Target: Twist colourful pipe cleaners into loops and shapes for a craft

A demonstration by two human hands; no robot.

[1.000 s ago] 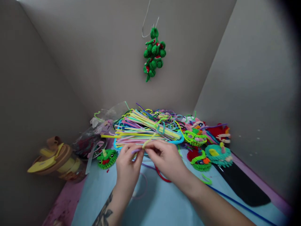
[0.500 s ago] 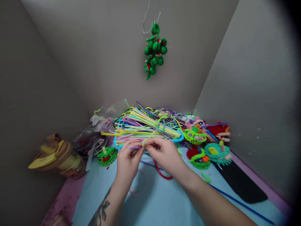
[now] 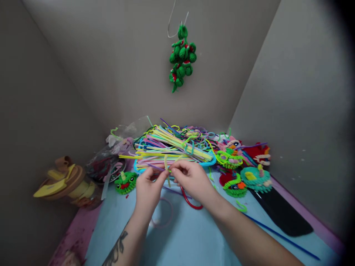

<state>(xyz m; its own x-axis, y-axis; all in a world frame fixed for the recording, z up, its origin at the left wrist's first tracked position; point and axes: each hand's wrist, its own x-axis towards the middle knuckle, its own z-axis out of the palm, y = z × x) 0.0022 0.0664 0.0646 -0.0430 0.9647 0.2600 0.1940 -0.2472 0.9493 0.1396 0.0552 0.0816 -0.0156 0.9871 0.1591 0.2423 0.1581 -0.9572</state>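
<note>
My left hand [image 3: 149,184] pinches a purple pipe cleaner [image 3: 154,167] between thumb and fingers. Close beside it, my right hand [image 3: 188,176] is closed on a pale yellow pipe cleaner [image 3: 166,162], which crosses the purple one between my fingertips. One yellow end stands up and another points down below the fingers. Exactly how the two strands join is hidden by my fingertips. Just behind my hands sits a blue tray [image 3: 211,162] heaped with pipe cleaners [image 3: 169,142] in yellow, pink, white and purple.
A green pipe-cleaner creature [image 3: 126,183] lies at left, near a brown-and-yellow lidded cup [image 3: 69,183]. Several finished creatures [image 3: 234,184] sit at right by a black flat object [image 3: 283,214]. A blue stick [image 3: 283,236] lies front right. Green crocheted pieces [image 3: 183,55] hang from a wire hook.
The yellow pipe cleaner, earlier bent over at my fingertips, now has one end upright and one pointing down. My hands stay almost in place; the view has shifted slightly.
</note>
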